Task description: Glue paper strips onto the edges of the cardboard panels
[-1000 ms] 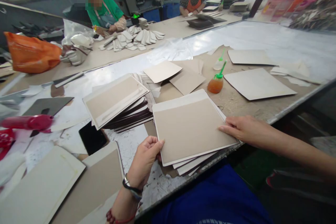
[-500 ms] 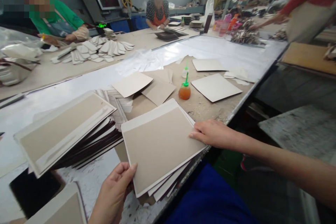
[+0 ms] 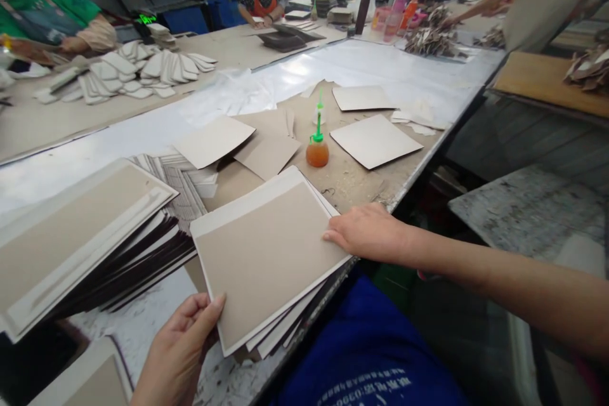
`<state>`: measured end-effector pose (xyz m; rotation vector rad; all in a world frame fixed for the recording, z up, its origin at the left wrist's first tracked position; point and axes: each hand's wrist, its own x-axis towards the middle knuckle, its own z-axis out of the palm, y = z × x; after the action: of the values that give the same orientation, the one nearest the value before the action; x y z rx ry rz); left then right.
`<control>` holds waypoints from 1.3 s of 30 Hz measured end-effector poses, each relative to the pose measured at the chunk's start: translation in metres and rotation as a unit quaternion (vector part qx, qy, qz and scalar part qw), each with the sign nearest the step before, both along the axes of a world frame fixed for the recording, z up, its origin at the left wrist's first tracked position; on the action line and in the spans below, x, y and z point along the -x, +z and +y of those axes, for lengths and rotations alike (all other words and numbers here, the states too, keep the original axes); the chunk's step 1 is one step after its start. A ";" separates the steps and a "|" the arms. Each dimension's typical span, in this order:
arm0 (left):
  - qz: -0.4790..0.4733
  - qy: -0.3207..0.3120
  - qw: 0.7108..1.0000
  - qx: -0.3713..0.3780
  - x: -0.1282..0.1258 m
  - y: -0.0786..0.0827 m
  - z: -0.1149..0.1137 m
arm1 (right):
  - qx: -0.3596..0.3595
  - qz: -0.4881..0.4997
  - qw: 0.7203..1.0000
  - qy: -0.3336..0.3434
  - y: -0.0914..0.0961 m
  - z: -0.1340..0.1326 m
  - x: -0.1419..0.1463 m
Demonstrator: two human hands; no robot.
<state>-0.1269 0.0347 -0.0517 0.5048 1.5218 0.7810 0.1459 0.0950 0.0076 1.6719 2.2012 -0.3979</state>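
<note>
A thin, rectangular beige panel of board-like material [image 3: 266,254], edged in off-white, is being held on top of a loose stack of similar pale sheets [image 3: 285,323], near the close edge of the white-surfaced counter [image 3: 380,63]. Its face is being crossed along the far side by a broad whitish band, and the other sides are being outlined by much narrower pale rims; the middle (plain and matte) is being left facing up. The panel's left edge is being pinched by the left hand [image 3: 183,336], its thumb being laid on the face. The right edge is being pinched by the right hand [image 3: 364,231]; whether lower sheets are also being caught in that grip is not being shown. To the left, a thick pile of dark-edged beige-and-white panels [image 3: 85,222] is being carried by the counter. Beyond the stack, a round squeeze bottle of orange liquid with a green nozzle [image 3: 317,152] is being kept upright.
</note>
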 end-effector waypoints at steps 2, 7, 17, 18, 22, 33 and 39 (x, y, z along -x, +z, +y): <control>0.009 0.006 1.000 -0.003 -0.001 0.001 0.000 | -0.007 -0.008 1.000 -0.006 0.000 -0.002 0.001; 0.019 -0.012 1.000 -0.020 -0.004 0.003 0.001 | -0.052 0.028 0.997 -0.046 -0.001 -0.011 -0.010; 0.029 -0.019 0.998 -0.053 0.002 -0.001 -0.001 | 0.134 0.417 0.841 -0.316 -0.025 -0.034 -0.023; 0.032 -0.018 0.997 -0.061 0.003 0.001 -0.002 | 0.150 0.441 0.822 -0.327 -0.025 -0.033 -0.023; 0.054 -0.009 0.992 -0.113 0.002 0.011 -0.002 | 0.142 0.473 0.818 -0.294 -0.015 -0.021 -0.026; 0.204 -0.111 0.960 -0.156 -0.018 0.012 0.011 | 0.019 0.172 0.980 -0.098 -0.024 0.015 -0.039; 0.207 -0.138 0.960 -0.128 -0.015 0.016 0.014 | 0.029 0.167 0.982 -0.077 -0.027 0.013 -0.039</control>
<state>-0.1121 0.0491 -0.0354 1.1056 1.6887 0.6831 0.1851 0.1083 -0.0190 1.8629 2.2642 -0.8319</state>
